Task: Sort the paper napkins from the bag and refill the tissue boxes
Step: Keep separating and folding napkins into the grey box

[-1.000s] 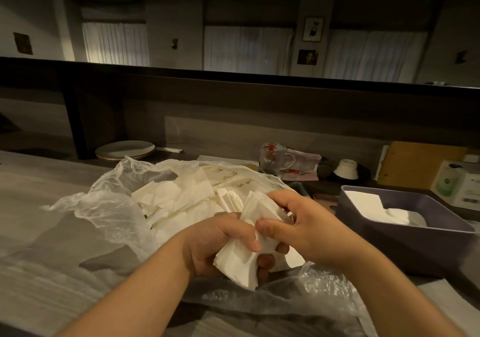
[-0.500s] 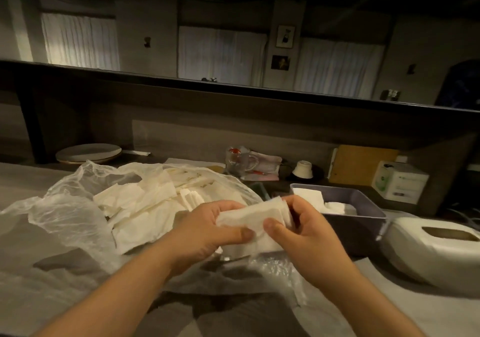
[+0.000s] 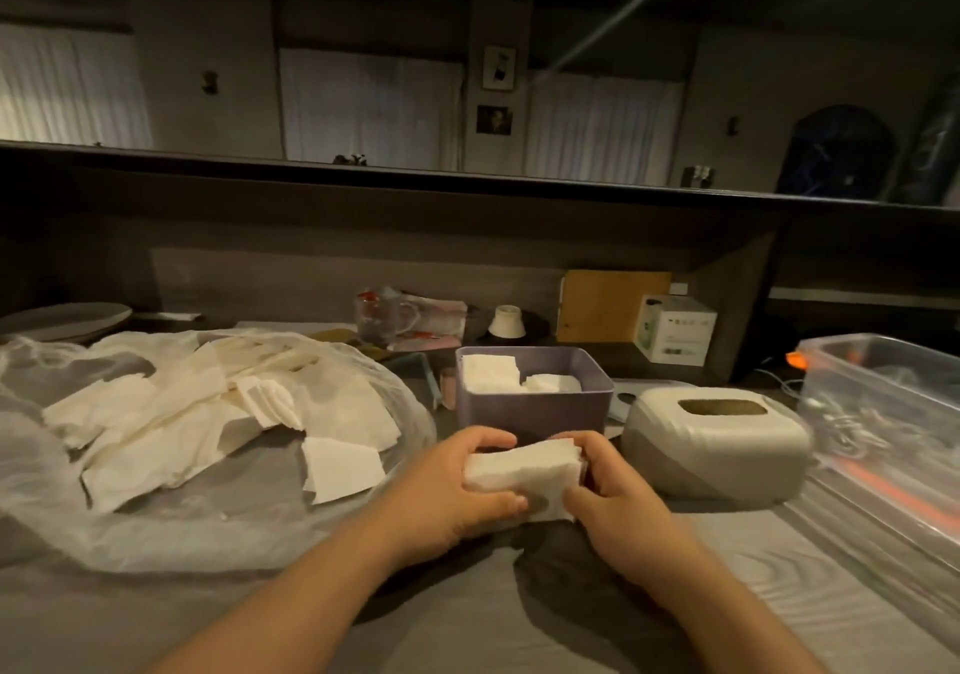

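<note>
Bare grey countertop (image 3: 753, 585) lies nearside; left hand (image 3: 447, 497) and right hand (image 3: 613, 504) grip a napkin stack (image 3: 519, 476), lengthwise left-to-right, before the purple tissue box (image 3: 530, 403).

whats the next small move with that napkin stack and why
Probably carry the napkin stack forward and lower it into the open purple box. The left hand and right hand grip it squared up just in front of that box, which has no lid on, already holds napkins and shows room on its right side.
</note>
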Demonstrator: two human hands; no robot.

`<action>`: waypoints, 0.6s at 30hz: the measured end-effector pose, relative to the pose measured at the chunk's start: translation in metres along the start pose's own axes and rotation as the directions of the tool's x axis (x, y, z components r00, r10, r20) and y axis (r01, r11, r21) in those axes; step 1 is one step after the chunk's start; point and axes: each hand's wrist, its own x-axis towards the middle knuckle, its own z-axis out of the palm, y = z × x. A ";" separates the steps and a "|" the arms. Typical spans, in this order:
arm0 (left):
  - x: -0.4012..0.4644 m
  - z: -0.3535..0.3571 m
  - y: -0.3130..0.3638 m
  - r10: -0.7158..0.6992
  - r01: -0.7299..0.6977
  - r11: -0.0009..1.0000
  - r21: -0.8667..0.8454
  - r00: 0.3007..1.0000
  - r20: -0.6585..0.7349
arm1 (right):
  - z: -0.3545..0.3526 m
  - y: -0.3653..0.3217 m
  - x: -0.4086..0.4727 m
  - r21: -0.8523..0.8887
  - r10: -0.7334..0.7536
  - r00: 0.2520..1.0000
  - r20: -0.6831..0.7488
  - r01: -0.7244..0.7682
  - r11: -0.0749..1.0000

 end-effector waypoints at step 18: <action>0.000 0.000 -0.008 0.037 -0.038 0.999 -0.026 0.999 -0.035 | -0.006 0.016 0.006 -0.144 -0.144 0.990 0.001 0.142 0.979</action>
